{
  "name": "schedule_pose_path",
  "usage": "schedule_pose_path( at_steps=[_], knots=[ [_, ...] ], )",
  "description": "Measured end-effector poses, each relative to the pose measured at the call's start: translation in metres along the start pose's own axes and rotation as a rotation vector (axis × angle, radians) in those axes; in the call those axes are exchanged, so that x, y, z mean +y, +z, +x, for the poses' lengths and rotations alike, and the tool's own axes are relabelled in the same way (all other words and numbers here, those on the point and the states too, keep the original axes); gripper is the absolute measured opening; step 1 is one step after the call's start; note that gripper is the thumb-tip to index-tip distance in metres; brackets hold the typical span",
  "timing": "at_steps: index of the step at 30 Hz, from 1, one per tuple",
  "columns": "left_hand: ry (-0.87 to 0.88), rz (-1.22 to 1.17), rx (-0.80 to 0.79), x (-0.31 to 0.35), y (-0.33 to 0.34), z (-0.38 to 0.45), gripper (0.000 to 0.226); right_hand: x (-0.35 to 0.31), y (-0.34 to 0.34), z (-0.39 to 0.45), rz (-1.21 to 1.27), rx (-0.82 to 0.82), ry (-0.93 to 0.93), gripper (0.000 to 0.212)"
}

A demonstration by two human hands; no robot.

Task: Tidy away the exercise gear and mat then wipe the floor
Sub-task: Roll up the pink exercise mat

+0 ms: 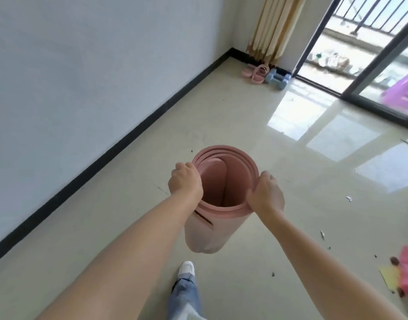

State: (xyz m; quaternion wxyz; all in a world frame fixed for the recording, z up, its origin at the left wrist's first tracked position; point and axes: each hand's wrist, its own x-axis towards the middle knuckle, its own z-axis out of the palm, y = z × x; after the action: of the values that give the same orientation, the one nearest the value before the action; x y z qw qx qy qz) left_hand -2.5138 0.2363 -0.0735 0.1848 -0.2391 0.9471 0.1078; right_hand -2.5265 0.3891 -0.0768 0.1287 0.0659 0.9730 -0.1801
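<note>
A pink exercise mat (207, 232), rolled into a loose tube, hangs upright in front of me above the floor, its open end facing up. My left hand (184, 181) grips the tube's upper rim on the left side. My right hand (265, 192) grips the rim on the right side, thumb on the outside. In the far corner lie pink resistance bands (256, 71) and a pair of light blue dumbbells (278, 78) on the floor.
A white wall with a black skirting board (120, 146) runs along the left. Beige curtains (274, 26) hang by an open sliding balcony door (380, 63). Scraps of litter (348, 198) dot the glossy tile floor; pink and yellow items (406, 271) lie at right. My foot (186, 269) is below the mat.
</note>
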Motion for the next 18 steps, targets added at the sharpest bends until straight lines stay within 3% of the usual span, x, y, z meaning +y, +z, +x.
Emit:
schedule_pose_path(
  at_steps=[10, 18],
  knots=[
    [0.106, 0.127, 0.004, 0.143, -0.104, 0.213, 0.051, -0.045, -0.09, 0.247, 0.002, 0.022, 0.028, 0.028],
    [-0.018, 0.053, 0.002, 0.26, -0.161, 0.404, 0.054, -0.082, -0.131, 0.486, 0.024, -0.04, -0.08, 0.029]
  ],
)
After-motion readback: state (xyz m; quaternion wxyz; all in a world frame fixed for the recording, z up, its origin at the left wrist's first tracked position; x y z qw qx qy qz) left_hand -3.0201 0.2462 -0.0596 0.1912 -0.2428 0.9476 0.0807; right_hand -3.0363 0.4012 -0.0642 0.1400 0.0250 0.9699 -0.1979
